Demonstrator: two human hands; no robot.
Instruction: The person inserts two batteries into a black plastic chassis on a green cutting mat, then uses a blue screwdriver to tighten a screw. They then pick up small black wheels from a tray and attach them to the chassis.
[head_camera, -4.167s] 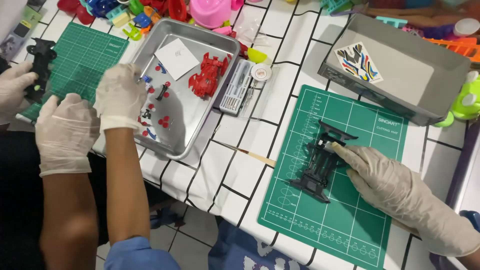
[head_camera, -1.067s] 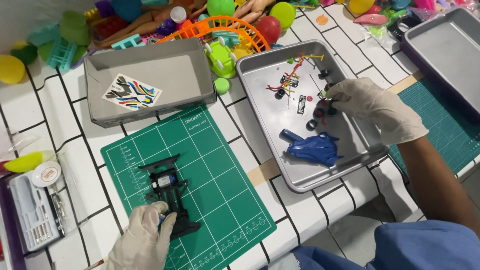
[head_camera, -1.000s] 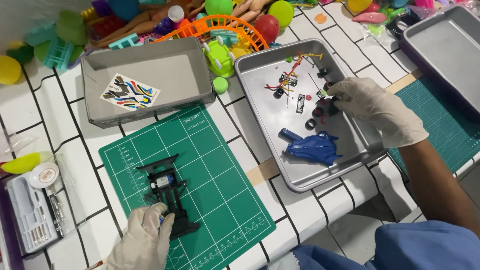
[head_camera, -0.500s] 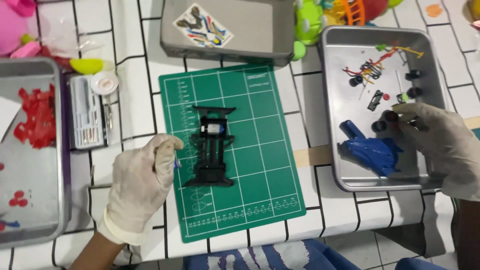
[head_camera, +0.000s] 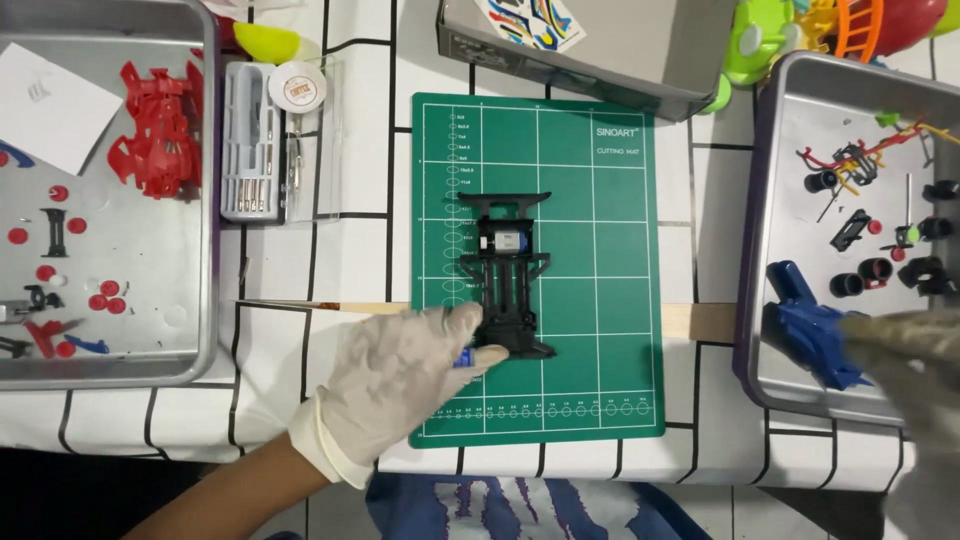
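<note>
A white, black-lined surface (head_camera: 340, 250) fills the view, with a green cutting mat (head_camera: 600, 280) at its centre. At 9 o'clock sits a metal tray (head_camera: 190, 120) holding a red toy car body (head_camera: 155, 130), a white paper slip (head_camera: 50, 105) and scattered small red and black parts. At 3 o'clock a second metal tray (head_camera: 790, 150) carries a blue car body (head_camera: 810, 335), black wheels (head_camera: 860, 278) and loose bits. A grey box (head_camera: 640, 55) with a colourful sticker sheet (head_camera: 530, 20) lies at 12 o'clock, just above the mat. Between the left tray and the mat stands a clear case of screwdriver bits (head_camera: 255, 145). A thin wooden strip (head_camera: 700, 322) runs under the mat from side to side.

The black toy car chassis (head_camera: 505, 275) lies flat on the mat, near its middle. The gloved left hand (head_camera: 395, 385), at 7 o'clock, rests its fingers (head_camera: 470, 325) against the chassis's near left corner, curled loosely around a small blue item (head_camera: 462, 357) that is mostly hidden. The gloved right hand (head_camera: 905, 365), at 4 o'clock, is blurred over the right tray's near edge beside the blue body; whether its fingers grasp anything cannot be told.
</note>
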